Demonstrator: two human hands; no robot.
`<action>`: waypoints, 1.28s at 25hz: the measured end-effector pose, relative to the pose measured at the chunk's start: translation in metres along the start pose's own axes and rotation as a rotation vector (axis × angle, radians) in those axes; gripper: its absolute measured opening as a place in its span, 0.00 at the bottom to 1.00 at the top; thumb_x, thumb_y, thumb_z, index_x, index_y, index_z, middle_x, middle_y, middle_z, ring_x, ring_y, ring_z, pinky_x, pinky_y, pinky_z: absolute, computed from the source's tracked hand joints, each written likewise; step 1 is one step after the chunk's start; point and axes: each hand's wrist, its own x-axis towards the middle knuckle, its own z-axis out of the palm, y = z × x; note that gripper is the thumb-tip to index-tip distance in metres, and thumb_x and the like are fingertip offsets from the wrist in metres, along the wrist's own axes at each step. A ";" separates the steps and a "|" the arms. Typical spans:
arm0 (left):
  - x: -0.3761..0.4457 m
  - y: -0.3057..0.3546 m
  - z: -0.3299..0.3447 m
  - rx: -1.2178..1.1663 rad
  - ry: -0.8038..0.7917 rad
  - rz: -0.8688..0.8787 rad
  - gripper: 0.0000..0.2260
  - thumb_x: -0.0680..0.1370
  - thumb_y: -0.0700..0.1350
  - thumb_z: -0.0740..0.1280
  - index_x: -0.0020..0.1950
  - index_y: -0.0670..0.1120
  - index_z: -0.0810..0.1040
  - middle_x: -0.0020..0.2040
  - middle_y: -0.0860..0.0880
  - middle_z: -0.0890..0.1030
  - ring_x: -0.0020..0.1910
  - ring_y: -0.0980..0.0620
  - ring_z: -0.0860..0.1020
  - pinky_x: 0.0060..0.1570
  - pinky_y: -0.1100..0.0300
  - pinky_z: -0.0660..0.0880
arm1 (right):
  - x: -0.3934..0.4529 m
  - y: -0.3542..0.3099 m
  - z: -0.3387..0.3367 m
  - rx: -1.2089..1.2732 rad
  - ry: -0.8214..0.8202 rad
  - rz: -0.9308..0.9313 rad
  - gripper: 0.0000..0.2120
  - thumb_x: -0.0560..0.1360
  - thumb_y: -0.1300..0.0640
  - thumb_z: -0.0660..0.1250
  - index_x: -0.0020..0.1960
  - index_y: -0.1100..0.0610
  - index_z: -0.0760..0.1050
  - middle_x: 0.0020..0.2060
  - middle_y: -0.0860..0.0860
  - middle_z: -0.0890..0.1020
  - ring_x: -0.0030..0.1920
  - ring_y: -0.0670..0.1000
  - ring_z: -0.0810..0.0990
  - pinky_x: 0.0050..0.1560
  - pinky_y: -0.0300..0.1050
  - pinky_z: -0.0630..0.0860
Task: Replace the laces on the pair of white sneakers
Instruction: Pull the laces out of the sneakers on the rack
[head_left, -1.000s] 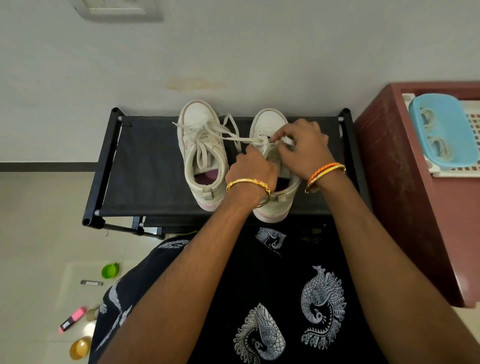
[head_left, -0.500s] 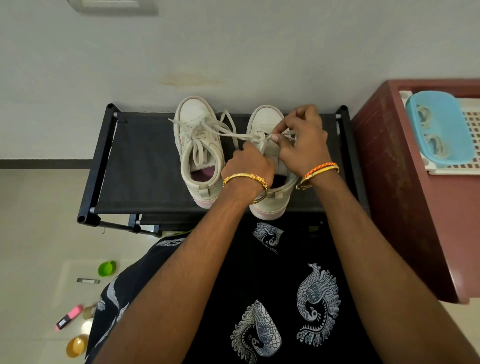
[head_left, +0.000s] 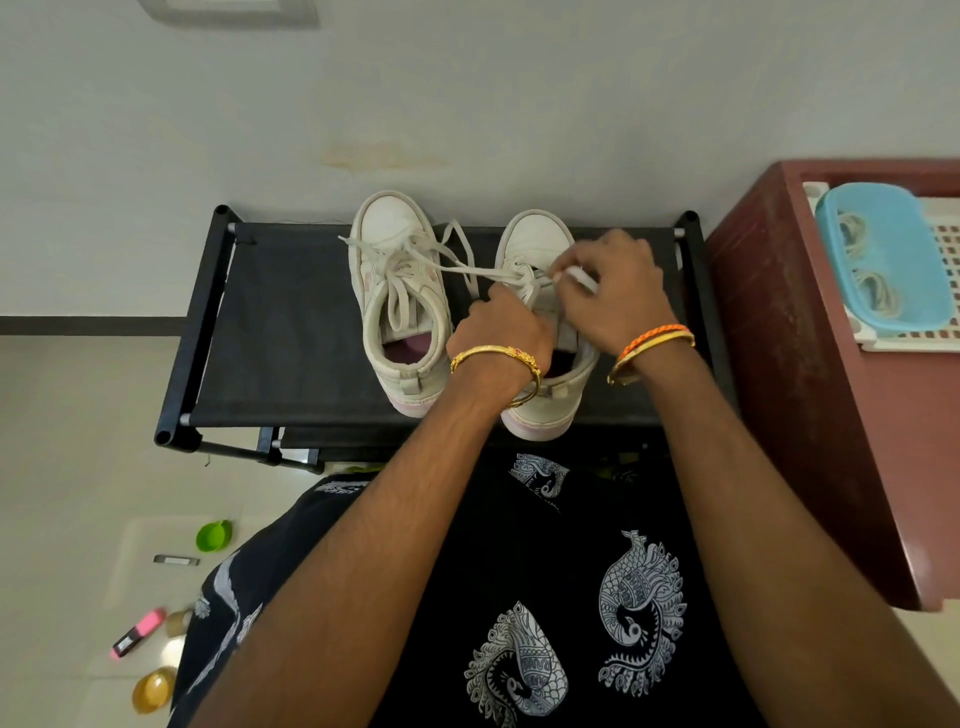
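Note:
Two white sneakers stand side by side on a black rack (head_left: 291, 332), toes toward the wall. The left sneaker (head_left: 397, 291) has loose laces, and one lace strand (head_left: 457, 267) runs across to the right sneaker (head_left: 535, 239). My left hand (head_left: 501, 327) rests on the right sneaker's tongue with fingers curled, holding the lace there. My right hand (head_left: 615, 291) pinches a white lace end above the right sneaker's eyelets. Both hands hide most of that shoe's lacing.
A dark red cabinet (head_left: 810, 364) stands at the right, carrying a white tray and a blue basket (head_left: 883, 254) with coiled laces. On the floor at the left lie a green cup (head_left: 213, 535), a pink marker (head_left: 137, 631) and a golden bowl (head_left: 153, 688).
My right hand has shifted slightly to the right, drawing the lace end out from the right sneaker. My left hand stays on the tongue.

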 end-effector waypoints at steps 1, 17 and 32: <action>0.000 0.000 0.000 -0.006 -0.005 0.002 0.19 0.79 0.50 0.57 0.65 0.40 0.67 0.59 0.40 0.76 0.55 0.40 0.76 0.45 0.53 0.68 | 0.000 0.000 0.003 -0.161 -0.064 0.004 0.09 0.75 0.55 0.64 0.52 0.52 0.80 0.52 0.54 0.75 0.58 0.57 0.69 0.59 0.51 0.64; -0.002 0.005 0.000 -0.002 -0.007 -0.045 0.18 0.79 0.47 0.58 0.66 0.41 0.66 0.60 0.41 0.75 0.57 0.41 0.75 0.45 0.53 0.68 | 0.007 0.006 -0.006 0.593 0.099 0.299 0.09 0.73 0.68 0.62 0.36 0.58 0.73 0.50 0.52 0.77 0.49 0.47 0.75 0.48 0.35 0.72; 0.000 0.002 -0.003 -0.024 -0.033 -0.033 0.18 0.78 0.48 0.59 0.65 0.40 0.67 0.59 0.41 0.75 0.56 0.41 0.75 0.44 0.53 0.68 | 0.007 -0.001 0.003 -0.093 -0.115 -0.021 0.07 0.73 0.53 0.69 0.50 0.53 0.81 0.57 0.54 0.72 0.62 0.55 0.66 0.60 0.49 0.60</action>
